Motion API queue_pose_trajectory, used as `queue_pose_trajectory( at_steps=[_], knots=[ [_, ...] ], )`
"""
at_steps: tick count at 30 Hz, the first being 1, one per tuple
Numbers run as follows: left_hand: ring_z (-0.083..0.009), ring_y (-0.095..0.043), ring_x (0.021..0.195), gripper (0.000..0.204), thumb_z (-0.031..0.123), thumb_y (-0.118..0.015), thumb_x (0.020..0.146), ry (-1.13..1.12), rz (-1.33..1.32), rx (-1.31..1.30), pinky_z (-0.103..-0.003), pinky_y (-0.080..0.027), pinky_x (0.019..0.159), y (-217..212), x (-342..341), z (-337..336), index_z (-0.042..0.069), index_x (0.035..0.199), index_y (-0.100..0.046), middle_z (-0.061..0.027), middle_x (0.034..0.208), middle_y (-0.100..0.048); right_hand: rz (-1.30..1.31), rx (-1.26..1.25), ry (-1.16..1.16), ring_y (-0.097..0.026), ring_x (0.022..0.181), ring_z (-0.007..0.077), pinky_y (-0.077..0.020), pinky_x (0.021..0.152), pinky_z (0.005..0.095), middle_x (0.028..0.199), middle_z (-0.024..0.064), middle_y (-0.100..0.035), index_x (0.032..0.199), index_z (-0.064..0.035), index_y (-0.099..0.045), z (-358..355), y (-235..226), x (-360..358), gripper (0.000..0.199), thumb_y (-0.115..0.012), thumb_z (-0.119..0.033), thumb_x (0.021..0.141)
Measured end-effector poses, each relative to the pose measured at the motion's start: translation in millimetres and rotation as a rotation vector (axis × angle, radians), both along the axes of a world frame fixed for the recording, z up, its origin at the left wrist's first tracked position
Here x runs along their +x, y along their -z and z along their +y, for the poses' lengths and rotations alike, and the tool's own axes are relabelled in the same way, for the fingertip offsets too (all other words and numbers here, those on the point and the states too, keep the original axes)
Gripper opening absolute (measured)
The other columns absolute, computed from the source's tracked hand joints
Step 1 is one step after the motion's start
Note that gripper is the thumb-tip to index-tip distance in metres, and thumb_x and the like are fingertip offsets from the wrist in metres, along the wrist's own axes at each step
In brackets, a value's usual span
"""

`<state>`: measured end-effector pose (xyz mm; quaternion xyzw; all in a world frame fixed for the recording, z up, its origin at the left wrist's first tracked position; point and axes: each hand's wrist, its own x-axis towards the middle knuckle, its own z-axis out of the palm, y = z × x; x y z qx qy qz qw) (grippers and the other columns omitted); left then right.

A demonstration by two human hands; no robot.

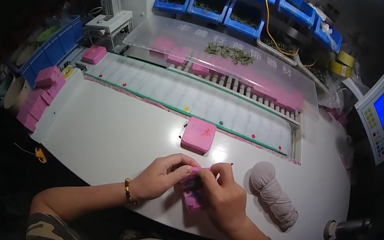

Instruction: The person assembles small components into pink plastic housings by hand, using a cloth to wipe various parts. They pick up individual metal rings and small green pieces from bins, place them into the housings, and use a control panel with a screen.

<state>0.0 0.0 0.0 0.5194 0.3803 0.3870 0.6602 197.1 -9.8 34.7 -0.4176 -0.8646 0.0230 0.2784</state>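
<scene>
Near the front of the white table, both my hands hold a pink rubber mould (193,203) with a dark patch in its middle. My left hand (161,175), wearing a beaded bracelet, pinches its upper left edge between thumb and fingers. On the other side my right hand (226,195) has its fingers bent over the upper right part and covers much of it. Whether a small piece sits between the right fingertips is hidden. Just beyond my hands lies another pink mould block (198,135) with a red mark on top.
A grey cloth-wrapped bundle (271,193) lies right of my right hand. Behind are a green-edged conveyor (156,88), a clear cover (190,42) and blue bins (206,7). Pink blocks (36,105) are stacked left; a control panel (382,118) stands right, above a dark cylinder (355,228).
</scene>
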Motion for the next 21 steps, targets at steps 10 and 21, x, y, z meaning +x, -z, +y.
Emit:
queue_pose_trajectory(
  at_steps=[10, 21],
  knots=[
    [-0.0066, -0.055, 0.089, 0.026, 0.017, -0.048, 0.103, -0.039, 0.007, 0.051, -0.023, -0.047, 0.081, -0.4, 6.5, 0.2, -0.002, 0.117, -0.059, -0.0027, 0.099, -0.062, -0.029, -0.054, -0.029, -0.064, 0.062, 0.0230, -0.0520, 0.049, 0.0342, 0.096, 0.0081, -0.053, 0.103, -0.0096, -0.059, 1.9, -1.3, 1.2, 0.021, -0.060, -0.008, 0.082],
    [-0.0035, -0.052, 0.087, 0.025, 0.015, -0.047, 0.103, -0.072, 0.045, 0.059, -0.020, -0.045, 0.079, -4.9, 6.5, -1.5, -0.001, 0.118, -0.059, 0.0004, 0.099, -0.060, 0.007, -0.039, -0.002, -0.064, 0.062, 0.0244, -0.0522, 0.050, 0.0352, 0.098, 0.0091, -0.055, 0.103, -0.0054, -0.057, 1.0, 0.6, -3.0, 0.020, -0.058, -0.008, 0.083]
  ],
)
